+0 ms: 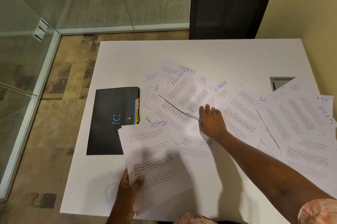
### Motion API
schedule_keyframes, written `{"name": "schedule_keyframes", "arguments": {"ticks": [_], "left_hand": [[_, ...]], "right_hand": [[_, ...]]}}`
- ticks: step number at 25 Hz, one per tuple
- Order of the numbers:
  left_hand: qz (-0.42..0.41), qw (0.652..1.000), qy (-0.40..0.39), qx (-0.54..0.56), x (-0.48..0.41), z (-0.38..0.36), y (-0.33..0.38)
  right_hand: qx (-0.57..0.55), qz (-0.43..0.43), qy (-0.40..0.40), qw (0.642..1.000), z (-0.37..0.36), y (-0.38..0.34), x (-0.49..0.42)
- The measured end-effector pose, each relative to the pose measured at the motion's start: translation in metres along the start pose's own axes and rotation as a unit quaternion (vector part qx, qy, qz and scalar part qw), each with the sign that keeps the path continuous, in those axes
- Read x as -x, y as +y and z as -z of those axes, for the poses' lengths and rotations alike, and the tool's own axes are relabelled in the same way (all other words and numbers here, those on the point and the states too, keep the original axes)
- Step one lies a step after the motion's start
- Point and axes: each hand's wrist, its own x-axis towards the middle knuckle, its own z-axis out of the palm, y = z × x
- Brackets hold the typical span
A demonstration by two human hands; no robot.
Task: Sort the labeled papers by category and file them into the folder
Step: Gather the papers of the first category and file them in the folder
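Papers: most lay fanned loose across the table, right of the folder, with FINANCE, SPORTS and HR headings all mixed together.
Folder: black, closed and flat on the table's left side, coloured tabs peeping from its right edge. Nothing looked filed yet.
ADMIN stack: a thin bundle, its top corner lapping over the folder's near corner.
Left hand: you gripped the ADMIN stack at its bottom edge, thumb pressed on top, the other fingers hidden beneath.
Right hand: you reached into the pile, fingers close together and laid on a sheet beside the FINANCE sheet. I couldn't tell whether your thumb had hooked its curled edge.
Done: by my reckoning, only part of one category was gathered.
Left: almost everything. You had to finish ADMIN, pull FINANCE, SPORTS and HR into piles, then open the folder and slot each behind its tab.
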Motion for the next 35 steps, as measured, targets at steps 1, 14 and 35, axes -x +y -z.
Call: {"name": "schedule_keyframes", "arguments": {"ticks": [1,14,35], "left_hand": [[0.001,1.0,0.001,0.0,0.001,0.0,0.0],[-0.02,1.0,-0.009,-0.012,0.0,-0.006,0.019],[-0.008,0.999,-0.028,-0.02,-0.016,-0.017,0.025]], "right_hand": [[-0.01,-0.001,0.011,1.0,0.003,0.001,-0.002],[-0.045,0.024,0.169,0.984,0.062,0.079,0.001],[-0.018,-0.177,0.068,0.982,-0.005,0.134,0.133]]}}
